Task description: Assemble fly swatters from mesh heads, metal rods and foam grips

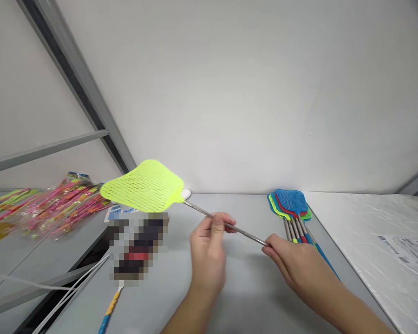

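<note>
A fly swatter [144, 188] with a yellow-green mesh head and a thin metal shaft is held above the table, its head toward the left. My left hand [211, 248] pinches the middle of the shaft between thumb and fingers. Farther down the shaft, my right hand [294, 257] is closed around the lower end, and its fingers hide the grip. To the right lies a fanned stack of fly swatters [292, 202] with blue, red, green and yellow heads and metal shafts.
Plastic-wrapped pink, orange and green items [66, 204] lie at the left. A pixelated patch covers something above a blue-and-yellow handle [109, 311]. White cables [73, 287] cross a gap beside the grey table [244, 304]. White plastic-wrapped sheeting [372, 232] lies at right.
</note>
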Tool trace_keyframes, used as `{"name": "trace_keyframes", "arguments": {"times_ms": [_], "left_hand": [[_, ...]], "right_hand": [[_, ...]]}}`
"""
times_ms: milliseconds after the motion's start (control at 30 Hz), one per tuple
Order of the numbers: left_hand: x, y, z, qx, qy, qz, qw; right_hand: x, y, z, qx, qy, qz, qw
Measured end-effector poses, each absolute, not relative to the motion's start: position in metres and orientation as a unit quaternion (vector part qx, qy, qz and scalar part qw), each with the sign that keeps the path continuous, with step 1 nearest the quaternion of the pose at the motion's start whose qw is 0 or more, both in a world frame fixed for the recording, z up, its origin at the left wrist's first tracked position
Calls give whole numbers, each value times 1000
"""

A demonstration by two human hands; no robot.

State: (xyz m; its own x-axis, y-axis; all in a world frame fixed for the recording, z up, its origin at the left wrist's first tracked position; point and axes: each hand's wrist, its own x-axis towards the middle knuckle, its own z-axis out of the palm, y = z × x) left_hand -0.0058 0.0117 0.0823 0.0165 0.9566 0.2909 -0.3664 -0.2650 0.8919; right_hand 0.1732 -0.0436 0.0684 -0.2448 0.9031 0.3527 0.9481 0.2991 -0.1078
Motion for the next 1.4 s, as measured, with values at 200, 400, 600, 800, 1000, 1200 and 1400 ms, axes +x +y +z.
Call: {"name": "trace_keyframes", "arguments": {"times_ms": [200,400,600,800,1000,1200,1400], "left_hand": [[-28,2,97,342,291,721,527],[-35,-20,109,318,262,742,528],[-40,-36,121,299,233,783,494],[-72,-12,138,254,196,804,500],[-25,-15,115,307,264,774,487],[17,-45,77,413,314,643,564],[6,-36,84,403,299,672,545]], "right_hand": [[206,-87,48,-573,-786,-177,150],[231,-124,47,-553,-790,-220,147],[243,-142,54,-534,-794,-248,155],[255,-135,54,-532,-789,-268,151],[239,-100,54,-537,-779,-258,192],[211,-83,73,-535,-782,-234,219],[190,-73,77,-514,-805,-216,201]]}}
